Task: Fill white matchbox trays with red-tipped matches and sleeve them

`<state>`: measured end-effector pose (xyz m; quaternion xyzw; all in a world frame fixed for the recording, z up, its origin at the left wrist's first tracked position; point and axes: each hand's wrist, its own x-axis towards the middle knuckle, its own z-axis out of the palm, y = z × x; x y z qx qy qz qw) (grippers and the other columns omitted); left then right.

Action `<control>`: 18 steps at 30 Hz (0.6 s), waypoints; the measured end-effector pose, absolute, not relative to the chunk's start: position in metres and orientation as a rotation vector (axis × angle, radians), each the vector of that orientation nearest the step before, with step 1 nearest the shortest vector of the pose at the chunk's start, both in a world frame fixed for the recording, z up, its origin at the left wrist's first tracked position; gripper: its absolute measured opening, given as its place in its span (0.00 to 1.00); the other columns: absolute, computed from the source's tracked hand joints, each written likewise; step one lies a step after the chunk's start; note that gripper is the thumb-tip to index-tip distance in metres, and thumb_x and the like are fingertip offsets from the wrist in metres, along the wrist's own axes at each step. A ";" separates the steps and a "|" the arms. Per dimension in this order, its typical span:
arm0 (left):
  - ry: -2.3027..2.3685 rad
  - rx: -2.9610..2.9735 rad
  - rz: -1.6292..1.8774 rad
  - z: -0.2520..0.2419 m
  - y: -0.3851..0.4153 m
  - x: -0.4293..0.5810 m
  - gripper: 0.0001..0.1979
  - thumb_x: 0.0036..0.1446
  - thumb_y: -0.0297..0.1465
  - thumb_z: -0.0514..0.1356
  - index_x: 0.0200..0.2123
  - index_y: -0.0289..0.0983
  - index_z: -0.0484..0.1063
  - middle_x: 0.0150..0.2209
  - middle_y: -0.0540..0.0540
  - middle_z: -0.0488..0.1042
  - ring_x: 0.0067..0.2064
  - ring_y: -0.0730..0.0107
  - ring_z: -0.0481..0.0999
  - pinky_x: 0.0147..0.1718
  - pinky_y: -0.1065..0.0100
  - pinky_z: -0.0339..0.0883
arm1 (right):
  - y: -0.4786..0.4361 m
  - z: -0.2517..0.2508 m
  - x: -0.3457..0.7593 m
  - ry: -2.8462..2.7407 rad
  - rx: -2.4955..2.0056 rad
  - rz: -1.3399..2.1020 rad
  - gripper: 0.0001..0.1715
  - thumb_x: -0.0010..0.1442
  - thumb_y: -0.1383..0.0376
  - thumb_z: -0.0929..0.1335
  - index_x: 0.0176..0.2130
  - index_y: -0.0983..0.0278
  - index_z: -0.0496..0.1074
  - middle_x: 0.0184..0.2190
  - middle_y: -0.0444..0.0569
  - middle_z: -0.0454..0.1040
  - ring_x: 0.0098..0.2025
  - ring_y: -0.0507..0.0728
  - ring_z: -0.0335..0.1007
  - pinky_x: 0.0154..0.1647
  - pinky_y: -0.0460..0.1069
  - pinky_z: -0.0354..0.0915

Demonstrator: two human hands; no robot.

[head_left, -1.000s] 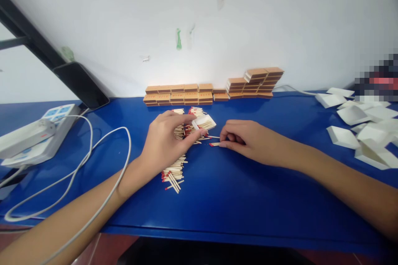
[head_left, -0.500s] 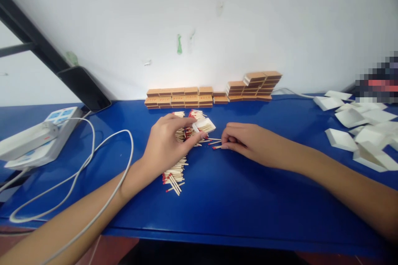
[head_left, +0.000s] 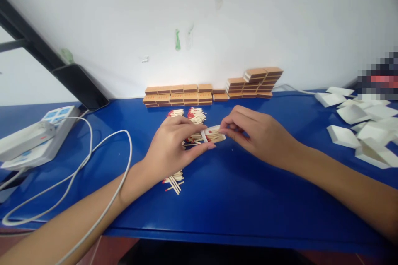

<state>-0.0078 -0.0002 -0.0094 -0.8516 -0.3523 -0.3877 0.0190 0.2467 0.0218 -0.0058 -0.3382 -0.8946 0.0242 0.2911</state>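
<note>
White tray (head_left: 204, 136): between the fingers of both hands, open side up; appears lifted off the table (head_left: 236, 198), though its underside does not show.
Tray matches (head_left: 214, 136): lying lengthwise in the tray, between the two sets of fingers; a few red heads visible, too small to count.
Long axis: runs crosswise from left fingers to right fingers, right end angled slightly away from the person.
Left hand (head_left: 174, 143): fingers closed on the tray's left end, thumb on the near side, index on the far side.
Right hand (head_left: 258, 134): fingers drawn narrow at the tray's right end, by its far corner; whether match, rim or nothing sits between them, cannot tell.
Key relation: tray lies directly left of the right fingers, touching or just beside; the left hand is nearer, having hold of it.
Loose matches (head_left: 196, 116): piled beyond the left fingers and nearer the person, middle hidden by the left hand; several crossed at the near end.
Matchboxes (head_left: 191, 98): stacked beyond both sets of fingers against the wall (head_left: 124, 16), higher toward the right.
Spare trays (head_left: 343, 136): heaped well right of the right fingers.
Cable (head_left: 131, 149): loops left of the left fingers, near the power strip (head_left: 60, 136).
</note>
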 end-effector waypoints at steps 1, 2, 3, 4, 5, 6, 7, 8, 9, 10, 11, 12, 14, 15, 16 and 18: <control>-1.078 -2.638 -1.214 -0.009 0.000 -0.008 0.20 0.59 0.44 0.72 0.48 0.36 0.82 0.41 0.42 0.84 0.43 0.59 0.82 0.44 0.60 0.75 | 0.022 -0.007 0.247 -2.384 -0.878 0.052 0.10 0.74 0.62 0.63 0.42 0.61 0.72 0.36 0.49 0.74 0.34 0.56 0.71 0.35 0.51 0.63; -1.064 -2.631 -1.226 -0.010 0.001 -0.007 0.20 0.59 0.44 0.72 0.48 0.36 0.82 0.41 0.42 0.84 0.43 0.59 0.82 0.44 0.60 0.75 | 0.022 -0.008 0.247 -2.381 -0.854 0.041 0.09 0.74 0.62 0.64 0.42 0.61 0.72 0.36 0.48 0.73 0.34 0.56 0.70 0.34 0.50 0.63; -1.050 -2.625 -1.240 -0.010 0.002 -0.007 0.20 0.59 0.43 0.72 0.48 0.35 0.82 0.41 0.41 0.84 0.42 0.59 0.82 0.43 0.60 0.75 | 0.022 -0.008 0.247 -2.376 -0.832 0.032 0.08 0.74 0.63 0.65 0.42 0.62 0.72 0.35 0.48 0.73 0.34 0.55 0.70 0.34 0.50 0.63; -1.036 -2.624 -1.252 -0.011 0.003 -0.008 0.20 0.59 0.43 0.72 0.47 0.35 0.82 0.41 0.41 0.84 0.42 0.59 0.82 0.43 0.60 0.74 | 0.022 -0.009 0.247 -2.374 -0.816 0.026 0.07 0.73 0.63 0.65 0.42 0.62 0.71 0.35 0.47 0.73 0.33 0.55 0.70 0.34 0.49 0.64; -1.025 -2.625 -1.259 -0.012 0.003 -0.008 0.20 0.59 0.43 0.72 0.47 0.35 0.82 0.41 0.41 0.84 0.42 0.59 0.82 0.43 0.60 0.74 | 0.022 -0.009 0.246 -2.375 -0.807 0.025 0.06 0.73 0.63 0.66 0.42 0.62 0.71 0.35 0.47 0.73 0.33 0.54 0.70 0.34 0.49 0.64; -1.019 -2.627 -1.262 -0.012 0.004 -0.008 0.20 0.59 0.44 0.72 0.47 0.35 0.82 0.41 0.41 0.84 0.42 0.59 0.82 0.43 0.60 0.74 | 0.021 -0.008 0.246 -2.376 -0.803 0.026 0.06 0.73 0.63 0.66 0.42 0.62 0.71 0.35 0.46 0.72 0.33 0.54 0.71 0.34 0.49 0.64; -1.019 -2.626 -1.262 -0.013 0.004 -0.008 0.20 0.60 0.44 0.72 0.47 0.35 0.82 0.41 0.41 0.84 0.42 0.59 0.82 0.43 0.60 0.75 | 0.021 -0.008 0.245 -2.373 -0.798 0.026 0.06 0.73 0.64 0.66 0.42 0.62 0.72 0.35 0.46 0.72 0.33 0.54 0.70 0.34 0.49 0.64; -1.032 -2.620 -1.260 -0.013 0.004 -0.008 0.20 0.59 0.44 0.72 0.47 0.35 0.82 0.40 0.42 0.84 0.42 0.59 0.82 0.43 0.60 0.75 | 0.020 -0.007 0.245 -2.365 -0.794 0.026 0.06 0.73 0.64 0.66 0.43 0.63 0.72 0.34 0.46 0.72 0.33 0.54 0.70 0.34 0.49 0.64; -1.064 -2.603 -1.257 -0.012 0.004 -0.009 0.19 0.59 0.44 0.72 0.47 0.36 0.82 0.40 0.42 0.84 0.41 0.59 0.82 0.43 0.59 0.75 | 0.020 -0.006 0.245 -2.348 -0.794 0.025 0.06 0.73 0.64 0.66 0.43 0.63 0.72 0.34 0.46 0.72 0.33 0.54 0.70 0.34 0.49 0.64; -1.120 -2.571 -1.258 -0.011 0.003 -0.009 0.18 0.59 0.43 0.72 0.46 0.37 0.83 0.40 0.43 0.84 0.41 0.59 0.82 0.43 0.59 0.75 | 0.020 -0.005 0.245 -2.325 -0.801 0.026 0.07 0.73 0.64 0.66 0.43 0.63 0.72 0.34 0.46 0.72 0.32 0.54 0.69 0.34 0.49 0.63; -1.195 -2.528 -1.267 -0.010 0.003 -0.009 0.18 0.59 0.43 0.73 0.46 0.37 0.83 0.40 0.43 0.84 0.41 0.59 0.82 0.42 0.59 0.75 | 0.020 -0.005 0.246 -2.300 -0.812 0.032 0.07 0.73 0.64 0.66 0.43 0.62 0.73 0.33 0.46 0.71 0.32 0.53 0.69 0.33 0.49 0.63; -1.275 -2.478 -1.281 -0.008 0.002 -0.009 0.17 0.59 0.43 0.73 0.45 0.38 0.83 0.39 0.44 0.84 0.41 0.59 0.82 0.42 0.59 0.75 | 0.020 -0.005 0.246 -2.280 -0.827 0.046 0.07 0.73 0.63 0.66 0.42 0.62 0.73 0.33 0.45 0.71 0.31 0.53 0.68 0.33 0.49 0.63; -1.404 -2.387 -1.308 -0.004 0.002 -0.010 0.15 0.59 0.42 0.73 0.44 0.39 0.84 0.40 0.45 0.84 0.41 0.60 0.82 0.42 0.60 0.75 | 0.020 -0.008 0.244 -2.276 -0.856 0.104 0.07 0.72 0.64 0.66 0.42 0.62 0.74 0.32 0.45 0.71 0.30 0.53 0.67 0.33 0.49 0.63; -1.440 -2.358 -1.316 -0.002 0.002 -0.011 0.15 0.59 0.42 0.73 0.44 0.39 0.84 0.40 0.46 0.85 0.41 0.60 0.83 0.42 0.60 0.75 | 0.020 -0.011 0.242 -2.294 -0.866 0.143 0.06 0.72 0.64 0.67 0.42 0.62 0.74 0.32 0.44 0.71 0.30 0.53 0.67 0.33 0.49 0.63; -1.457 -2.342 -1.318 -0.001 0.002 -0.011 0.14 0.59 0.41 0.73 0.44 0.40 0.84 0.40 0.47 0.85 0.41 0.61 0.83 0.42 0.60 0.74 | 0.020 -0.014 0.239 -2.322 -0.871 0.181 0.06 0.72 0.65 0.67 0.42 0.62 0.74 0.32 0.45 0.71 0.31 0.53 0.68 0.34 0.49 0.63; -1.466 -2.336 -1.309 0.001 0.003 -0.012 0.13 0.60 0.40 0.73 0.44 0.40 0.84 0.41 0.48 0.85 0.41 0.61 0.82 0.42 0.61 0.74 | 0.019 -0.021 0.231 -2.377 -0.875 0.242 0.06 0.71 0.65 0.67 0.43 0.62 0.75 0.35 0.46 0.72 0.34 0.54 0.70 0.35 0.49 0.63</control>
